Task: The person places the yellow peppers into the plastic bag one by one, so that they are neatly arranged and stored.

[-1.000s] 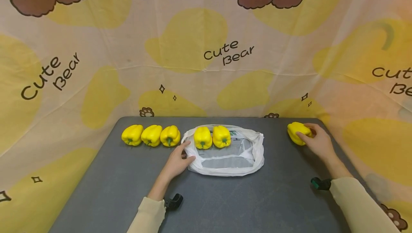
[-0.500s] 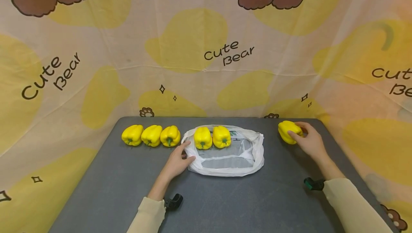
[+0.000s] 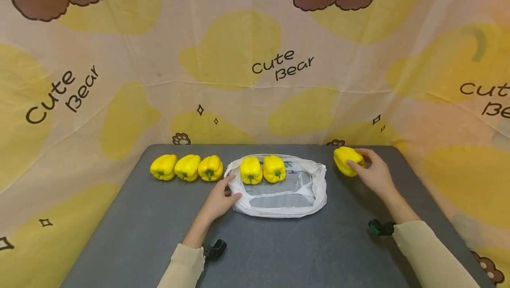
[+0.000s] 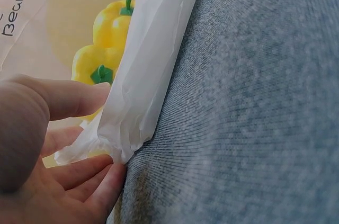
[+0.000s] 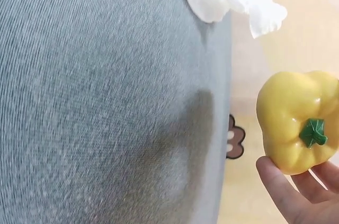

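Observation:
My right hand (image 3: 374, 172) grips a yellow bell pepper (image 3: 345, 160) between thumb and fingers, above the table's far right part. The right wrist view shows its green stem facing the camera. My left hand (image 3: 218, 199) holds the left rim of a white plastic bag (image 3: 279, 212), thumb and fingers on either side of the bunched edge. Two yellow bell peppers (image 3: 251, 170) sit side by side in the bag's far left part. Left of the bag, a row of three more peppers (image 3: 188, 167) lies along the table's far side.
The grey table (image 3: 151, 235) ends at a printed cloth backdrop (image 3: 223, 49) behind and at both sides. A black wrist camera (image 3: 215, 249) sits on the left wrist, another black camera (image 3: 381, 227) on the right.
My right hand has moved left with the bell pepper, toward the bag. My left hand, the bag and the other peppers have stayed in place.

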Demonstrator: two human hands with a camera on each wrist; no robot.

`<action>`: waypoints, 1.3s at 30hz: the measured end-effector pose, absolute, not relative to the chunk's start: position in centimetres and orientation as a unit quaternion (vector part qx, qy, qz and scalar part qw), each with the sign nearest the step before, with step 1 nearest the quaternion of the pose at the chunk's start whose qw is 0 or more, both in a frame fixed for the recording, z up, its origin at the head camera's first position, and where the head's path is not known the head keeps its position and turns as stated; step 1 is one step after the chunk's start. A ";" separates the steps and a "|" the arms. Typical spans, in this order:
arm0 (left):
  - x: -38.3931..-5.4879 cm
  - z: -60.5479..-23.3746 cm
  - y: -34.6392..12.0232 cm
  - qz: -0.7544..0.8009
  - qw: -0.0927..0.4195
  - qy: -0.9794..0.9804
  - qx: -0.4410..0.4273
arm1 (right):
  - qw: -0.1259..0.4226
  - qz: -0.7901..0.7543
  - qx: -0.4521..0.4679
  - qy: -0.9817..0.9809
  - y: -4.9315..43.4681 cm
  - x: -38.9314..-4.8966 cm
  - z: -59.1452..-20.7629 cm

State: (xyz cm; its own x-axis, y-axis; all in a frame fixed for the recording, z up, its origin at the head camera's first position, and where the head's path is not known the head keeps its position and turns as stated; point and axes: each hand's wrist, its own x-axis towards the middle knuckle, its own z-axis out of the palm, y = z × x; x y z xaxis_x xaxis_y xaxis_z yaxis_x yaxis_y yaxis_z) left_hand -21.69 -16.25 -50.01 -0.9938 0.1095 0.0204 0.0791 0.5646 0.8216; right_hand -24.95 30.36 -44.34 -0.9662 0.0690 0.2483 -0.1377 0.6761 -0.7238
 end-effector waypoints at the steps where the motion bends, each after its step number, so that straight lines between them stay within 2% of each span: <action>1: -21.7 -50.0 -16.3 0.462 0.018 0.885 0.053 | 0.129 0.402 0.021 -0.907 30.2 -24.9 -44.2; 17: -21.5 -49.7 -16.1 0.461 0.019 0.886 0.053 | 0.153 0.419 0.055 -0.893 27.5 -24.4 -42.9; 39: -21.6 -49.7 -16.1 0.457 0.024 0.888 0.045 | 0.142 0.450 0.087 -0.878 23.2 -25.3 -42.1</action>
